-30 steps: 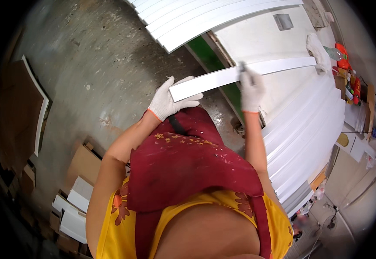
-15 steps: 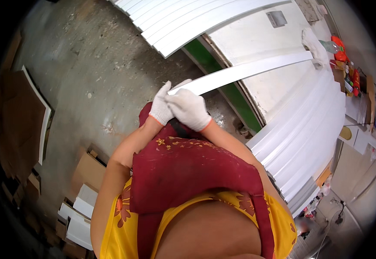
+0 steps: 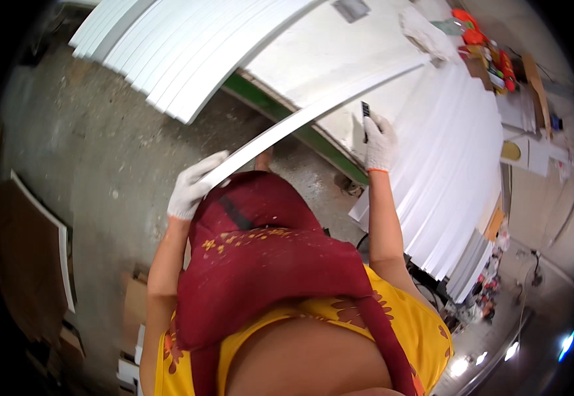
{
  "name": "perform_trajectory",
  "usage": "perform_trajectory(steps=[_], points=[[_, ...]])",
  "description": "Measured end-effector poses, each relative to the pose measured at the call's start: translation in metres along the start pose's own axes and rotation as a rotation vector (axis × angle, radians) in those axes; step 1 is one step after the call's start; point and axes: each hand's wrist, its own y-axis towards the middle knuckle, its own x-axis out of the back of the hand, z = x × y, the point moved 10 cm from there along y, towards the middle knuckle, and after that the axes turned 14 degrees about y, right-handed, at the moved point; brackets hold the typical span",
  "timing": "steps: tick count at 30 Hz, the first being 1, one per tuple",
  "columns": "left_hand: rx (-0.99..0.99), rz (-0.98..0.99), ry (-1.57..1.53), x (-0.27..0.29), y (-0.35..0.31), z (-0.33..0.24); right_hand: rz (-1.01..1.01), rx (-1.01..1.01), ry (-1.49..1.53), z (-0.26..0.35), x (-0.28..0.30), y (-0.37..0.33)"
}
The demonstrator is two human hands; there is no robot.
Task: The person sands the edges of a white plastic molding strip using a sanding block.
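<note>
A long white strip [image 3: 303, 117] slants from my lap, across the table edge, to the far side of the table. Its near end is gripped by my left hand [image 3: 191, 188], in a white knit glove, with the thumb and fingers closed about it. My right hand [image 3: 381, 146], gloved the same way with an orange cuff, is apart from the strip, over the right part of the table. It holds a slim black tool [image 3: 365, 111] whose upper end sticks out past the fingers; I cannot make out its exact kind.
Many white strips [image 3: 168, 59] overhang the table's far left edge. More white strips [image 3: 439, 165] lie side by side on the right. The table [image 3: 300, 59] has a green side rail [image 3: 254, 94]. A cloth [image 3: 425, 30] and red items [image 3: 472, 30] sit beyond. Brown board [image 3: 30, 244] is at left.
My hands, together at the strip's near end before, have parted. The left stays on that end, now further left; the right has moved off to the table and now holds a black tool.
</note>
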Motion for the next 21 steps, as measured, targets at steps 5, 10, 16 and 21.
perform_trajectory(steps=[5,10,16,21], points=[[0.041,-0.087,0.072,0.019,-0.029,0.007,0.18,0.287,-0.241,0.05,-0.058,-0.02],[0.107,-0.179,0.047,0.042,-0.053,0.012,0.469,0.673,-0.319,0.061,-0.117,-0.036],[0.13,-0.292,-0.047,0.065,-0.07,0.026,0.066,0.54,-0.351,0.05,-0.018,0.126],[0.175,-0.299,-0.078,0.069,-0.073,0.031,-0.228,0.511,-0.484,0.023,0.073,0.283]])
